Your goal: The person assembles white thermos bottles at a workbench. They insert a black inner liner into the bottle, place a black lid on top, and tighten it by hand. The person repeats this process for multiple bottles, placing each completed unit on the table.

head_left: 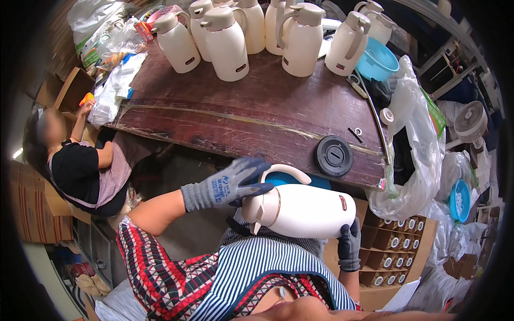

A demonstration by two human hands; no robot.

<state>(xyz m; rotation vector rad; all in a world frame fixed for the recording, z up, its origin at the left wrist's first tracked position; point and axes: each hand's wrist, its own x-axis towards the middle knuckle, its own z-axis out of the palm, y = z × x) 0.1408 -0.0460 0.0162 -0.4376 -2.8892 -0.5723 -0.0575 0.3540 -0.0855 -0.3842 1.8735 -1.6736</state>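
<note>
A white vacuum jug lies sideways in front of my striped apron, its spout and lid to the left and its handle on the far side. My left hand, in a grey glove with dark fingertips, grips the jug at its lid and the top of the handle. My right hand, gloved as well, is curled round the base at the right end; part of its fingers is hidden behind the jug. Just beyond the jug, a black round disc with a slot lies on the dark red table.
Several more white jugs stand along the table's far side. A blue basin and clear plastic bags are at the right. A divided carton stands below right. Another person sits at the left.
</note>
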